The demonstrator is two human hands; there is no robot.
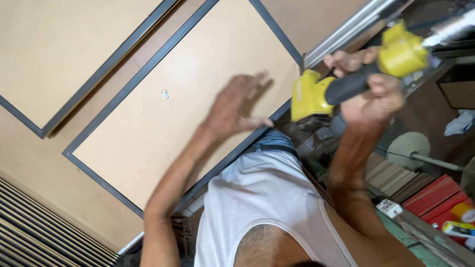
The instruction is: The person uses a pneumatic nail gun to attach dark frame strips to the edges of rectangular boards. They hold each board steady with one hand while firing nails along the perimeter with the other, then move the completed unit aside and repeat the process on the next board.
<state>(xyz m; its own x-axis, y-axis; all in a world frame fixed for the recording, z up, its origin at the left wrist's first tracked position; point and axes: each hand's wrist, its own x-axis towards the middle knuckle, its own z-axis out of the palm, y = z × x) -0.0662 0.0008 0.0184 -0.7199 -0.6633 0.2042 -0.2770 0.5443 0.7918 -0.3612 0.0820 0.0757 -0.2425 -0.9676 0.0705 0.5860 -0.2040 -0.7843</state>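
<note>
My right hand (372,94) grips the black handle of a yellow pneumatic nail gun (346,81), whose nose sits at the near edge of a tan wooden panel with a dark grey frame (198,99). A grey air hose (452,28) leaves the tool's top at the upper right. My left hand (236,106) lies flat and open on the panel, fingers spread, close to the tool's nose. A small metal ring (165,94) sits in the panel's middle.
A second framed tan panel (64,49) lies at the upper left. Ribbed slats (39,222) fill the lower left corner. A metal rail (346,29) runs behind the tool. Stacked boards, red boxes (435,195) and clutter lie at the right.
</note>
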